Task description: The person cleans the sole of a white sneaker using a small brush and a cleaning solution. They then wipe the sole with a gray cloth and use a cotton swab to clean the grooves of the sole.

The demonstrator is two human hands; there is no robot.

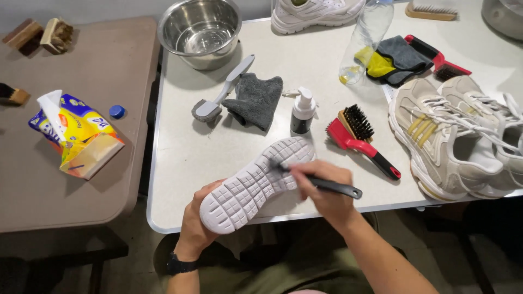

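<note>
Head view. Your left hand (pixel 199 220): closed around white shoe (pixel 256 182), sole up, over white tabletop (pixel 180 158) near edge. Your right hand (pixel 321 188): gripping black-handled brush (pixel 327 185), bristle end touching sole. Behind shoe: pump bottle (pixel 302 111), grey cloth (pixel 255 99), red brush (pixel 359 139). Far edge: steel bowl (pixel 200 30). Right edge: beige sneakers (pixel 457 136).

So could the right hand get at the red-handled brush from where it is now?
Probably yes. The red-handled brush lies on the white table just beyond the right hand, with nothing between them. But that hand already grips a thin black brush against the shoe sole, so it would need freeing first.
</note>
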